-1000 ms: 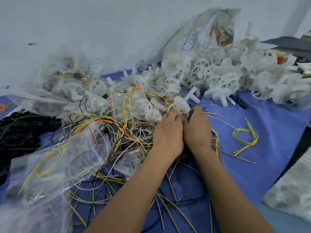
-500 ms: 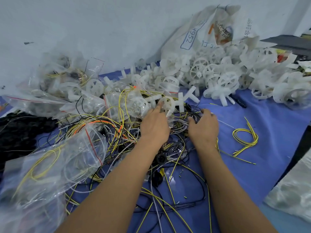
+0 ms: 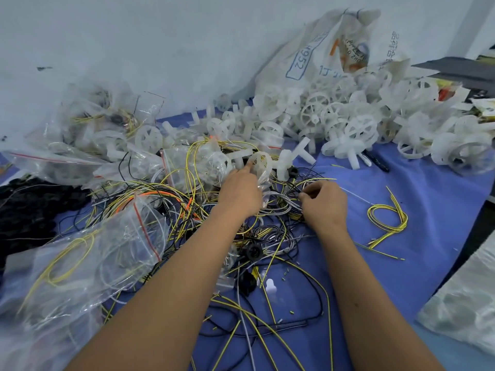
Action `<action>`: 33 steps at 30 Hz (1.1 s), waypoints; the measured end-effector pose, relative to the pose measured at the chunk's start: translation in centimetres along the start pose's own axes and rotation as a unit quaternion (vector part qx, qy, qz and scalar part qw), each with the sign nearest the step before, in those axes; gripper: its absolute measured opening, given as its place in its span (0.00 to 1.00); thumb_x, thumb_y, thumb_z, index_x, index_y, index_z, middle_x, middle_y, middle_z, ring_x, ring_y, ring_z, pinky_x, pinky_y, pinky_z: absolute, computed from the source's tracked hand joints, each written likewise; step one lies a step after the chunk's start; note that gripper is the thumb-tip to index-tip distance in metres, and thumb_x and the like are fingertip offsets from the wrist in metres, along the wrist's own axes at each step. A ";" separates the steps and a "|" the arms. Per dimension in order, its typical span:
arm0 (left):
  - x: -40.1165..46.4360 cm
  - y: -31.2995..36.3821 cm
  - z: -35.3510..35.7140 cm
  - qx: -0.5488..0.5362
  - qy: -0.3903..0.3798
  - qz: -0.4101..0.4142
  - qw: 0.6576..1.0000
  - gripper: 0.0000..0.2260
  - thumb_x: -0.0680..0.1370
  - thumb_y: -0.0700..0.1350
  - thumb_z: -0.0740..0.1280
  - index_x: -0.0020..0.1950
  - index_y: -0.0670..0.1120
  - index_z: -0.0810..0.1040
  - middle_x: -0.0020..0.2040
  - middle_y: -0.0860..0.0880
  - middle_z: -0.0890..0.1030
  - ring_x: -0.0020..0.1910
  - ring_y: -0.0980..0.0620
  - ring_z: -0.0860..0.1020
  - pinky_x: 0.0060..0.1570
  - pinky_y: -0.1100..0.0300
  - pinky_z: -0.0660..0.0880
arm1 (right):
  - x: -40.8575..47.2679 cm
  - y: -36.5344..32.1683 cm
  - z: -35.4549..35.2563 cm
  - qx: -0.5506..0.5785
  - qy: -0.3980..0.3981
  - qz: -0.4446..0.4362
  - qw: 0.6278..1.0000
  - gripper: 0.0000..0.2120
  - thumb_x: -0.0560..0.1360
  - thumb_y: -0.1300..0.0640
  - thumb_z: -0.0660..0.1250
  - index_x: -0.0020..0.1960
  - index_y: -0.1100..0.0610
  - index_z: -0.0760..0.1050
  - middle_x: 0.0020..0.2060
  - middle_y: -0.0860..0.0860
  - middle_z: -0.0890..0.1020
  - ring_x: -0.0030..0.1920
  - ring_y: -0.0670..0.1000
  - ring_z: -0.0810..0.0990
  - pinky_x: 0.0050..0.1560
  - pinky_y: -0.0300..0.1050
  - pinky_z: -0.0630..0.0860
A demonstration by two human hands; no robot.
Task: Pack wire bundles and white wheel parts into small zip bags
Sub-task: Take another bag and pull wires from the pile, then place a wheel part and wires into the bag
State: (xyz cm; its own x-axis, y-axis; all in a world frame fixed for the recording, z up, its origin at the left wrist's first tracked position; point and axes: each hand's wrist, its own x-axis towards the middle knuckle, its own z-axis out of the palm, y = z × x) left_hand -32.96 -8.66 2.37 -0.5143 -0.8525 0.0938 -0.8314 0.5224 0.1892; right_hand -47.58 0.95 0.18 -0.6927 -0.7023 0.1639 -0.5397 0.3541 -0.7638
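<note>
On the blue cloth (image 3: 428,210), the left hand (image 3: 241,191) pinches a small clear zip bag (image 3: 263,183) holding one white wheel (image 3: 261,163), while the right hand (image 3: 322,203), fingers curled, grips a wire bundle (image 3: 278,207) mid-cloth, and two filled zip bags (image 3: 88,261) lie near the left edge.

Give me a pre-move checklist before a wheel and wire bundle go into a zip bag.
1. Left hand on a white plastic spoked wheel: ok, fingertip touches it.
2. Right hand on the grey and black wire bundle: ok, fingers pinch strands.
3. Bundle free of the tangle: not ok.
4. Open clear zip bag at hand: cannot tell.
5. Blue table cover free beside the hands: ok.
</note>
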 end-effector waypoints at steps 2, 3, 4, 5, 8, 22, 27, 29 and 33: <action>-0.7 -0.2 -0.7 -0.042 0.001 0.018 0.999 0.14 0.81 0.44 0.64 0.64 0.41 0.80 0.75 0.44 0.71 0.66 0.39 0.74 0.64 0.48 0.73 | -0.1 0.0 -0.2 0.033 0.046 -0.008 0.998 0.06 0.76 0.59 0.71 0.52 0.58 0.83 0.46 0.53 0.86 0.50 0.55 0.83 0.49 0.45 0.77; -1.2 -0.2 -1.1 -0.075 0.010 0.026 0.997 0.13 0.81 0.45 0.66 0.63 0.42 0.81 0.71 0.44 0.76 0.64 0.39 0.76 0.61 0.50 0.74 | -0.2 0.0 -0.4 0.043 0.084 -0.019 0.995 0.07 0.77 0.59 0.71 0.53 0.58 0.83 0.46 0.54 0.86 0.50 0.56 0.83 0.50 0.47 0.77; -1.8 -0.1 -1.6 -0.108 0.022 0.031 0.993 0.13 0.81 0.45 0.67 0.64 0.43 0.81 0.68 0.44 0.78 0.62 0.40 0.77 0.60 0.51 0.73 | -0.3 -0.2 -0.6 0.054 0.123 -0.032 0.990 0.08 0.78 0.58 0.70 0.55 0.59 0.83 0.48 0.54 0.86 0.50 0.57 0.83 0.52 0.49 0.78; -2.5 0.0 -2.2 -0.137 0.035 0.030 0.989 0.14 0.81 0.46 0.67 0.66 0.44 0.80 0.66 0.44 0.80 0.61 0.41 0.78 0.59 0.52 0.73 | -0.3 -0.4 -0.8 0.068 0.157 -0.044 0.984 0.09 0.78 0.58 0.69 0.56 0.59 0.82 0.49 0.55 0.85 0.50 0.57 0.82 0.54 0.52 0.78; -4.3 -0.2 -4.3 -0.204 0.077 0.018 0.976 0.11 0.81 0.48 0.68 0.61 0.49 0.84 0.58 0.50 0.83 0.53 0.49 0.81 0.53 0.56 0.74 | -0.7 -1.4 -1.4 0.128 0.242 -0.077 0.959 0.09 0.79 0.58 0.67 0.57 0.58 0.82 0.48 0.55 0.84 0.48 0.56 0.82 0.53 0.55 0.77; -14.6 -13.2 -9.1 -0.075 0.170 -0.278 0.942 0.12 0.72 0.44 0.74 0.50 0.42 0.76 0.48 0.41 0.78 0.51 0.38 0.78 0.47 0.48 0.74 | -7.8 -13.7 3.0 0.400 -0.226 -0.110 0.881 0.03 0.78 0.64 0.71 0.48 0.58 0.82 0.30 0.48 0.80 0.24 0.50 0.72 0.27 0.42 0.72; -15.5 -16.2 -10.0 -0.280 0.084 -0.292 0.910 0.10 0.75 0.40 0.73 0.43 0.33 0.78 0.39 0.37 0.84 0.28 0.48 0.82 0.30 0.54 0.81 | -10.9 -16.0 7.7 0.407 -0.152 -0.056 0.899 0.02 0.78 0.63 0.70 0.48 0.58 0.81 0.26 0.48 0.79 0.23 0.49 0.77 0.28 0.46 0.76; -15.5 -16.5 -10.3 -0.366 0.057 -0.296 0.881 0.08 0.77 0.39 0.72 0.42 0.36 0.78 0.38 0.38 0.82 0.26 0.53 0.81 0.28 0.59 0.80 | -12.0 -16.1 9.2 0.371 -0.087 -0.072 0.922 0.02 0.77 0.60 0.70 0.48 0.55 0.82 0.30 0.50 0.82 0.28 0.52 0.82 0.34 0.51 0.81; -15.8 -16.7 -10.5 -0.446 0.047 -0.300 0.842 0.05 0.78 0.37 0.71 0.44 0.37 0.79 0.37 0.40 0.81 0.27 0.53 0.82 0.30 0.59 0.81 | -13.5 -15.8 10.9 0.241 0.022 -0.204 0.949 0.05 0.76 0.56 0.69 0.49 0.55 0.83 0.40 0.52 0.83 0.41 0.53 0.82 0.45 0.53 0.80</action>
State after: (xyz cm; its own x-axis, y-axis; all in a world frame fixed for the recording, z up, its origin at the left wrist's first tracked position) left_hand -8.69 -4.12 7.95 -0.0032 -0.9774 -0.2113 -0.4259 -0.1898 0.8846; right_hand -24.54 -1.89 3.21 -0.4986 -0.6896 0.5252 -0.4930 -0.2728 -0.8262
